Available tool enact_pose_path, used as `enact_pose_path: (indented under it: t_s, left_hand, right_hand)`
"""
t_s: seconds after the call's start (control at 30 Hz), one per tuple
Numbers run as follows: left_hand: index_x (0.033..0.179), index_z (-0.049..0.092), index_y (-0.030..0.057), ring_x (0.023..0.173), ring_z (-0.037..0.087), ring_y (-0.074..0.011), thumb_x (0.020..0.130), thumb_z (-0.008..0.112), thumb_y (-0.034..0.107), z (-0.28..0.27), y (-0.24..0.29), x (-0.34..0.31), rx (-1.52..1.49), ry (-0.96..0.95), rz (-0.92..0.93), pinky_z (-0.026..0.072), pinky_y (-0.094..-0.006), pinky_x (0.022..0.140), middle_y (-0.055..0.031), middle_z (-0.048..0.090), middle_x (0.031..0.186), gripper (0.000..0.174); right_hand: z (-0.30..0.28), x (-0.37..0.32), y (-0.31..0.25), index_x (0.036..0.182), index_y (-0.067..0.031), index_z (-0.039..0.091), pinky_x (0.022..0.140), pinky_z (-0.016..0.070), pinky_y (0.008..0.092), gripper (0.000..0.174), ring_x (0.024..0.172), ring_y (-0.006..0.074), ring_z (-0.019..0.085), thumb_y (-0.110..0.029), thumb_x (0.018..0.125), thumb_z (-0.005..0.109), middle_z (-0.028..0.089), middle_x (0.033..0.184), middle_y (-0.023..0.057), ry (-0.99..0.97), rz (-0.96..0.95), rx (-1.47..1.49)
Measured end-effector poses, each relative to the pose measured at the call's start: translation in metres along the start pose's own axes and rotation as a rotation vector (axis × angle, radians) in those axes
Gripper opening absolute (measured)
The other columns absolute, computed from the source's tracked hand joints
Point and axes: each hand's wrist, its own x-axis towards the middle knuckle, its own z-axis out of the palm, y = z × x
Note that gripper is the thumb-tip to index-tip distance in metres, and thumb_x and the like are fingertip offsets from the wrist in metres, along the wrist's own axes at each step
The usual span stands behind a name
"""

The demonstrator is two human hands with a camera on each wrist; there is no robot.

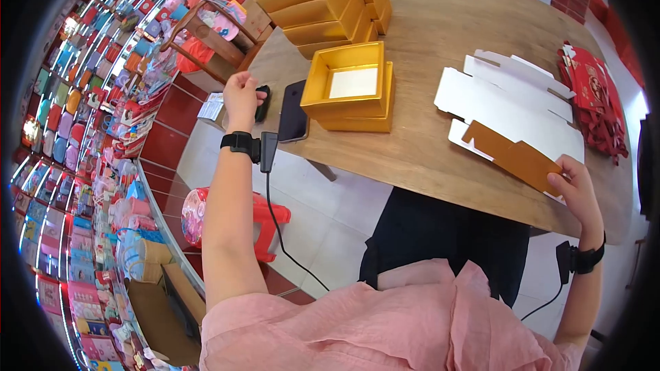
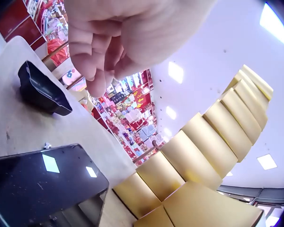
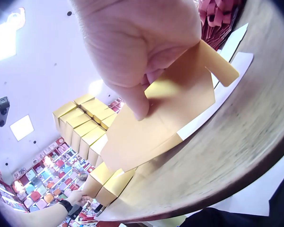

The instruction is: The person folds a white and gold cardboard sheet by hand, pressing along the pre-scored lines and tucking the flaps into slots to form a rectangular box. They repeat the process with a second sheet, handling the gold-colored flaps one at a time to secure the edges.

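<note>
My right hand [image 1: 579,192] pinches the end of a gold flap [image 1: 512,158] on an unfolded cardboard box blank [image 1: 505,99], thumb on the gold face. The blank lies mostly white side up. In the right wrist view the flap [image 3: 165,109] stands lifted at an angle. My left hand [image 1: 242,102] is raised by the table's left edge, fingers loosely curled and holding nothing. Near it are a small black hollow plastic piece [image 2: 42,90] and a dark smartphone [image 1: 293,111]. Right of the phone, an open gold box [image 1: 344,106] sits on another gold piece.
Tall stacks of gold boxes [image 1: 313,7] rise at the back left of the wooden table [image 1: 419,34]. Red printed bags [image 1: 595,99] lie at the far right. A wooden chair [image 1: 213,38] and a red stool [image 1: 271,230] stand left, before shelves packed with goods.
</note>
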Motion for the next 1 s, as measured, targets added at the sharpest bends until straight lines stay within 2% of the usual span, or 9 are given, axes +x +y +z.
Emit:
enact_pose_path:
  t_s: [0.13,0.23,0.33,0.37,0.4,0.6,0.7,0.9,1.0]
  left_hand:
    - [0.124,0.050,0.0011,0.062,0.055,-0.0078,0.095,0.058,0.006,0.053,0.066,-0.056,-0.245,-0.154,0.300,0.0432,-0.0199,0.051,-0.0034,0.059,0.092,0.030]
    - [0.128,0.050,0.0026,0.072,0.054,-0.0068,0.096,0.057,0.004,0.084,0.125,-0.140,-0.273,-0.557,0.365,0.0455,-0.0196,0.060,-0.0043,0.058,0.099,0.033]
    - [0.132,0.052,0.0046,0.105,0.059,-0.0178,0.085,0.070,0.007,0.108,0.158,-0.213,0.106,-0.874,0.706,0.0491,-0.0303,0.090,-0.0080,0.059,0.115,0.050]
    - [0.133,0.051,0.0058,0.109,0.059,-0.0272,0.079,0.076,0.010,0.122,0.156,-0.226,0.240,-0.793,1.065,0.0472,-0.0369,0.095,-0.0139,0.057,0.123,0.059]
    - [0.133,0.052,0.0062,0.111,0.056,-0.0343,0.076,0.079,0.014,0.131,0.161,-0.239,0.258,-0.836,1.117,0.0455,-0.0413,0.097,-0.0179,0.056,0.124,0.064]
    - [0.123,0.058,0.0061,0.105,0.058,-0.0342,0.076,0.078,0.013,0.169,0.137,-0.259,0.327,-1.097,1.066,0.0476,-0.0420,0.090,-0.0152,0.062,0.112,0.051]
    - [0.098,0.063,0.0032,0.085,0.062,-0.0353,0.079,0.075,0.012,0.171,0.132,-0.267,0.307,-1.162,1.078,0.0488,-0.0439,0.075,-0.0143,0.066,0.091,0.024]
    - [0.097,0.061,0.0007,0.081,0.063,-0.0385,0.083,0.072,0.018,0.195,0.150,-0.255,0.419,-1.218,0.737,0.0501,-0.0437,0.074,-0.0196,0.065,0.085,0.025]
    - [0.096,0.061,-0.0004,0.084,0.064,-0.0387,0.082,0.072,0.019,0.214,0.148,-0.245,0.460,-1.222,0.767,0.0506,-0.0427,0.075,-0.0194,0.066,0.086,0.026]
  right_hand:
    - [0.000,0.001,-0.003,0.086,0.0004,0.055,0.066,0.0444,0.0266,0.014,0.071,0.0107,0.050,-0.008,0.086,0.066,0.050,0.073,0.0023,-0.001,-0.025,-0.116]
    - [0.003,0.002,-0.012,0.090,0.0027,0.061,0.072,0.0487,0.0349,0.016,0.073,0.0254,0.059,-0.008,0.080,0.067,0.059,0.076,0.0153,-0.028,-0.203,-0.339]
    - [0.003,-0.005,-0.026,0.090,0.0014,0.066,0.076,0.0497,0.0395,0.016,0.079,0.0343,0.061,-0.009,0.078,0.066,0.063,0.081,0.0191,-0.054,-0.024,-0.398]
    - [0.005,-0.005,-0.018,0.090,0.0000,0.067,0.076,0.0499,0.0403,0.015,0.081,0.0347,0.062,-0.009,0.078,0.066,0.064,0.081,0.0174,-0.050,-0.167,-0.511]
    - [0.007,-0.005,-0.012,0.089,-0.0015,0.068,0.076,0.0501,0.0411,0.014,0.082,0.0350,0.063,-0.010,0.079,0.067,0.065,0.081,0.0157,-0.052,-0.314,-0.621]
    - [0.022,-0.037,-0.005,0.082,-0.0101,0.068,0.076,0.0476,0.0403,0.008,0.081,0.0274,0.063,-0.010,0.075,0.070,0.065,0.080,0.0063,0.059,-0.529,-0.828]
    - [0.020,-0.044,-0.004,0.079,-0.0093,0.066,0.078,0.0461,0.0396,0.004,0.081,0.0272,0.062,-0.013,0.079,0.069,0.065,0.079,0.0064,0.080,-0.572,-0.732]
    - [0.010,-0.012,-0.001,0.111,-0.0083,0.058,0.087,0.0422,0.0418,0.039,0.089,0.0292,0.062,-0.034,0.083,0.071,0.066,0.089,0.0083,0.055,-0.247,-0.789]
    - [0.017,-0.002,0.012,0.118,-0.0078,0.056,0.093,0.0403,0.0414,0.048,0.100,0.0283,0.061,-0.036,0.082,0.072,0.065,0.100,0.0103,0.124,-0.250,-0.775]
